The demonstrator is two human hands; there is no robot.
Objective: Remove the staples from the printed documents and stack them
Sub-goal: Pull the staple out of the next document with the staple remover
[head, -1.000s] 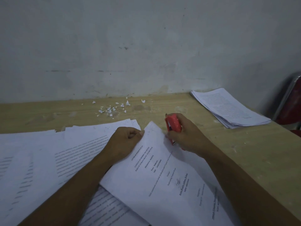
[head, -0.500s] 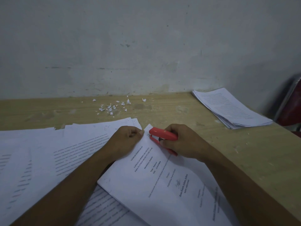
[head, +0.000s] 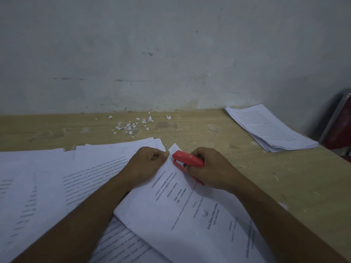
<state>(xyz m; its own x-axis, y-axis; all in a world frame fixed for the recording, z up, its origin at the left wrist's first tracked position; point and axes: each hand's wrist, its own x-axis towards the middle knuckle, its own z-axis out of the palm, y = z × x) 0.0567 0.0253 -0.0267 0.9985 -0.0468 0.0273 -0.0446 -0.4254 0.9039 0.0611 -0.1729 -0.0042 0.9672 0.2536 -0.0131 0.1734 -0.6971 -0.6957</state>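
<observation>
Person at wooden bench (head: 288, 186), head view looking down.

Top document (head: 180, 209): printed title page, lies near centre, skewed, far corner pointing at the wall (head: 171, 54). It rests over a spread of loose printed sheets (head: 57, 177) covering the near-left of the bench.

Left grip (head: 147, 164): fingers curled under, thumb tip at the document's left edge just below the far corner; it holds the paper there. Whether paper is pinched between thumb and fingers, cannot tell for sure.

Right grip (head: 210, 168): clamped around a red stapler (head: 188, 161), fingers wrapped over its rear half. Stapler lies roughly level across the document's far corner, nose to the left, close beside the left thumb. Lower arm of the stapler shows beneath the hand. The staple itself is too small to make out.

Far centre, near the wall: scatter of small torn paper scraps (head: 131, 125).

Far right: stack of printed pages (head: 269, 128), fairly squared, well apart from the hands.

Right edge: part of a red chair (head: 340, 130) with metal frame.
</observation>
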